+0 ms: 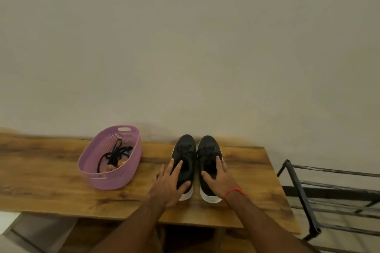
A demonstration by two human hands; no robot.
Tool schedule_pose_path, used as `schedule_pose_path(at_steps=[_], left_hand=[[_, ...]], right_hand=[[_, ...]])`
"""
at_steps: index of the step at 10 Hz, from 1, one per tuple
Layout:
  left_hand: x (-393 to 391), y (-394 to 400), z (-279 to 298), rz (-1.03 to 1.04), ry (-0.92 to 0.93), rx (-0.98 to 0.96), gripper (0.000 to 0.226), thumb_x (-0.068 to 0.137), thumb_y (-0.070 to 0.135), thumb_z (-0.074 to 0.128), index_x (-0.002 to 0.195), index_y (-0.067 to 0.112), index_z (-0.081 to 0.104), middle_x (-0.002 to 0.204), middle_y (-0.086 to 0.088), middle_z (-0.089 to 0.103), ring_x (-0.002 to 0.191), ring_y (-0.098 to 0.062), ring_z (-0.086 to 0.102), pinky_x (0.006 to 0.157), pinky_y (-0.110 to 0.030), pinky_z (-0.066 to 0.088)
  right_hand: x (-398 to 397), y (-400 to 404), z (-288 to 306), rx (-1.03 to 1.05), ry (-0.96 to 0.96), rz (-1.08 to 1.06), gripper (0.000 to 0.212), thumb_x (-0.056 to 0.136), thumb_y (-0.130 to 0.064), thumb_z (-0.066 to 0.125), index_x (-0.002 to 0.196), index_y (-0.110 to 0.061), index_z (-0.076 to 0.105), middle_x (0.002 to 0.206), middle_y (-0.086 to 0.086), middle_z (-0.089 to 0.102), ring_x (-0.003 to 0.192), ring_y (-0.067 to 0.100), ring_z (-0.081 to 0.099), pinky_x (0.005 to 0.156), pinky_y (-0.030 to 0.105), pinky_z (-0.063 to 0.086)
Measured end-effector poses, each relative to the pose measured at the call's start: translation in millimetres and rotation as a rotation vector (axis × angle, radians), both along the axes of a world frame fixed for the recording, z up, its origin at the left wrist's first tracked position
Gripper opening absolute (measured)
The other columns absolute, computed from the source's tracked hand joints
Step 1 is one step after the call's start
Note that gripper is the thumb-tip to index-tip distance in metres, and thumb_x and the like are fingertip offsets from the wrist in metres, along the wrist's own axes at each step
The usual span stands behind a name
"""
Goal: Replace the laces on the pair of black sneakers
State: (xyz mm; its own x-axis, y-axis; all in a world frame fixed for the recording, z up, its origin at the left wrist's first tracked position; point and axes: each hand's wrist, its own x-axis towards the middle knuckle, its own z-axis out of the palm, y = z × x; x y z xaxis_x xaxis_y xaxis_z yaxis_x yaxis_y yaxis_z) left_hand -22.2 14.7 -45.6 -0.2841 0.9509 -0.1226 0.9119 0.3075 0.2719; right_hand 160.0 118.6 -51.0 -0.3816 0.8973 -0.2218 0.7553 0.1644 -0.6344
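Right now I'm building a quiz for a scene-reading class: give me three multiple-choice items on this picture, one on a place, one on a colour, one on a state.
1. Where do the spare black laces lie?
A. in the basket
B. on the metal rack
C. across the shoes

2. What colour is the basket?
A. green
B. purple
C. white

3. How do the sneakers stand?
A. stacked
B. one tipped on its side
C. upright, side by side, still laced

Key:
1 A, a dark tangle sits inside the basket left of the shoes.
2 B, its mesh wall is lilac.
3 C, both soles are on the table, with the left hand and right hand resting on them.
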Motion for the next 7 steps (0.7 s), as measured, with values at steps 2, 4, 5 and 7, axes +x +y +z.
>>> schedule_pose_path(at_steps=[2, 4, 5, 7], left_hand=[[3.3, 1.3, -5.1, 0.018, 0.000, 0.065, 0.069, 0.100, 0.064, 0.034, 0.160, 0.039, 0.011, 0.170, 0.004, -0.002, 0.152, -0.024, 0.022, 0.121, -0.047, 0.021], [9.7, -1.0, -5.5, 0.060, -0.037, 0.110, 0.072, 0.098, 0.063, 0.040, 0.160, 0.034, 0.017, 0.170, 0.005, 0.000, 0.151, -0.022, 0.025, 0.121, -0.049, 0.022], [7.9, -3.1, -1.7, 0.041, -0.013, 0.090, 0.084, 0.096, 0.071, 0.036, 0.162, 0.032, 0.004, 0.170, 0.004, -0.008, 0.156, -0.025, 0.008, 0.123, -0.051, 0.012], [6.7, -3.4, 26.6, 0.020, 0.081, 0.168, 0.097, 0.080, 0.085, 0.001, 0.161, 0.031, -0.010, 0.168, -0.002, -0.018, 0.155, -0.027, -0.015, 0.124, -0.050, 0.000]], right_hand=[[-15.2, 4.1, 2.1, 0.018, -0.023, 0.032, 0.084, 0.097, -0.056, 0.043, 0.160, -0.021, 0.002, 0.168, 0.006, 0.005, 0.153, 0.027, 0.012, 0.122, 0.040, 0.018], [-12.1, 7.6, -1.4, -0.003, -0.005, 0.041, 0.087, 0.095, -0.060, 0.044, 0.160, -0.024, 0.000, 0.168, 0.004, 0.003, 0.153, 0.027, 0.012, 0.122, 0.041, 0.018], [-8.4, 6.3, 2.9, -0.034, -0.001, 0.045, 0.092, 0.092, -0.068, 0.045, 0.160, -0.027, -0.004, 0.168, 0.003, 0.000, 0.153, 0.027, 0.013, 0.123, 0.045, 0.021], [-0.2, -3.1, 28.7, 0.240, -0.088, 0.070, 0.086, 0.094, -0.070, 0.037, 0.159, -0.032, -0.004, 0.168, 0.000, -0.004, 0.153, 0.030, 0.006, 0.122, 0.051, 0.020]])
